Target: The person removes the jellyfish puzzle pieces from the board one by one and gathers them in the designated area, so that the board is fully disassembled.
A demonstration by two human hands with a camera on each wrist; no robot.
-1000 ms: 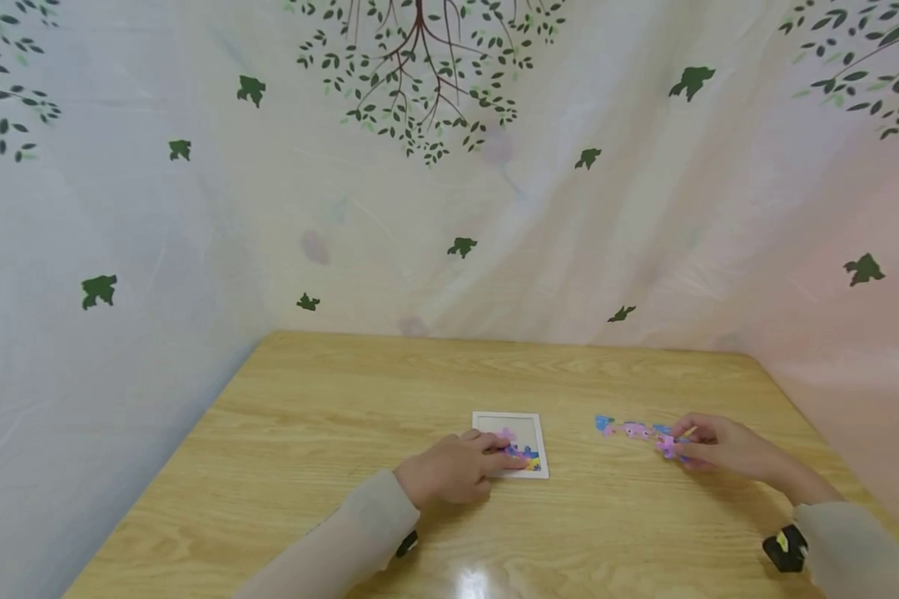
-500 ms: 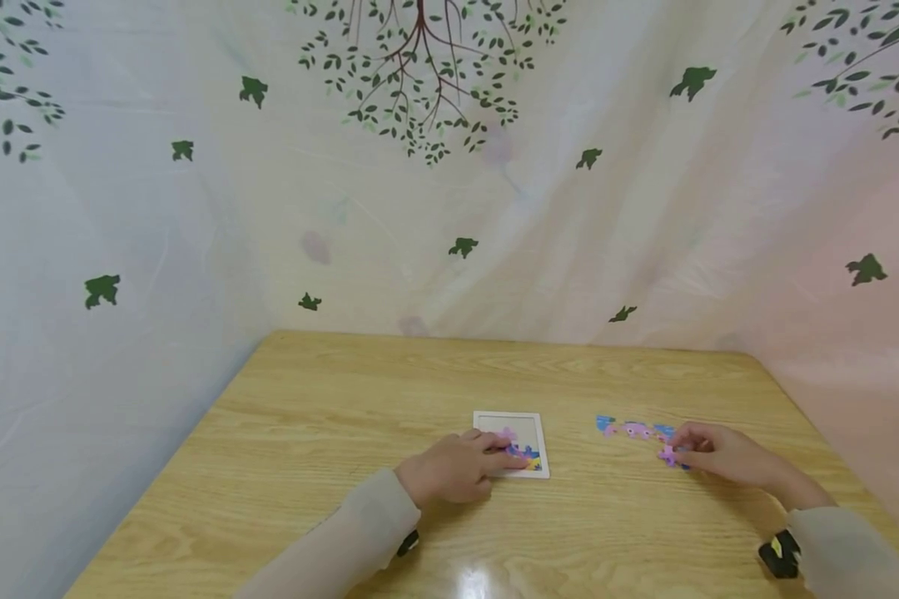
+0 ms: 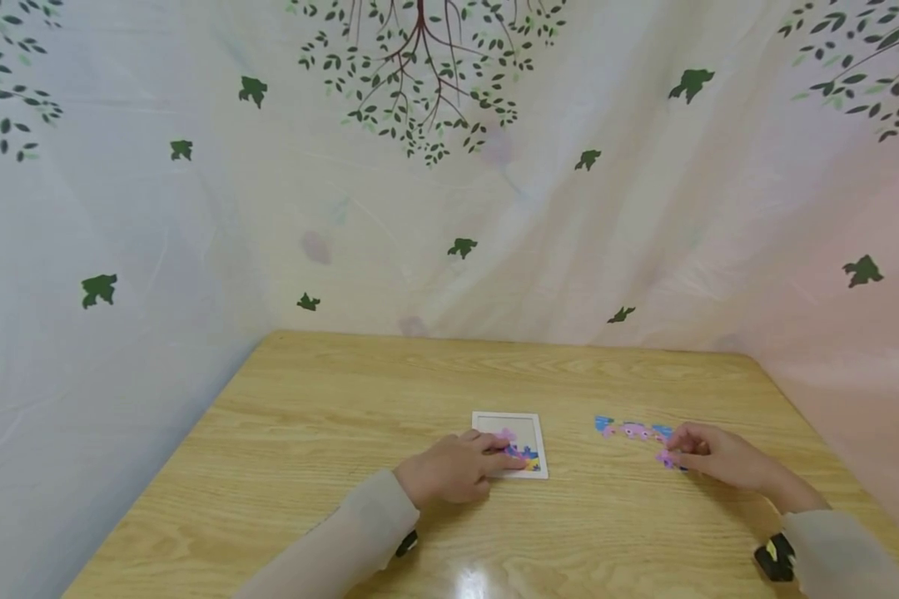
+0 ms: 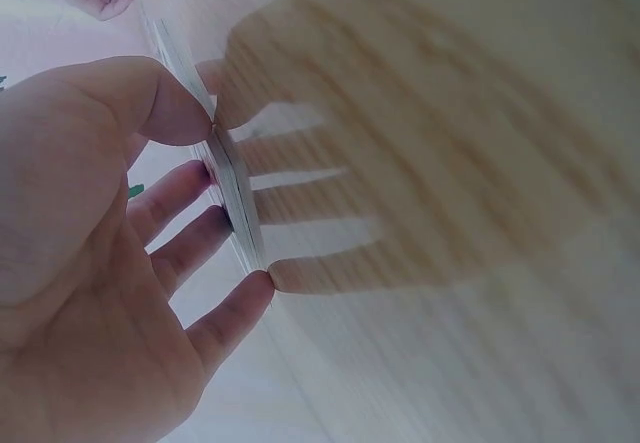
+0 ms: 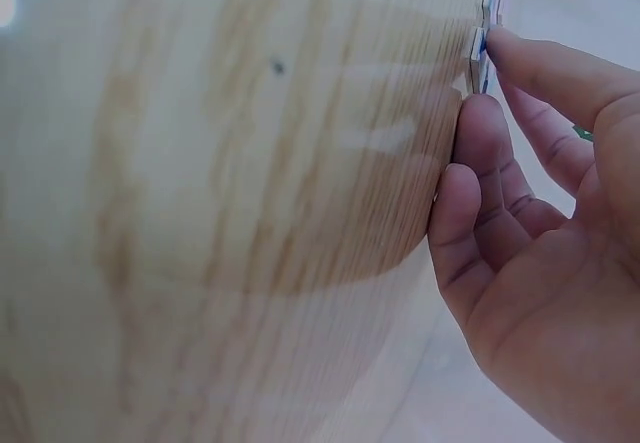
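My left hand (image 3: 449, 470) rests on a white-framed jigsaw tray (image 3: 543, 449), its fingers spread over the assembled pieces (image 3: 524, 453) in the lower part. In the left wrist view, the thumb touches the edge of the tray (image 4: 240, 188) and the little finger reaches the table beside it. Over to the right, my right hand (image 3: 730, 457) holds a jigsaw piece at the near end of the loose ones. The right wrist view shows this piece (image 5: 477, 61) lying low at the table between thumb and a fingertip, the other fingers curled against the wood. The hand partly hides the piece.
Several loose pink and blue jigsaw pieces (image 3: 633, 430) lie in a row between the tray and my right hand. The wooden table (image 3: 345, 391) meets a pale curtain (image 3: 389, 274) with printed leaves at its back edge.
My right hand has shifted slightly left and nearer, and the pink piece at its fingertips has moved a little nearer too. The left hand and tray stay in place.
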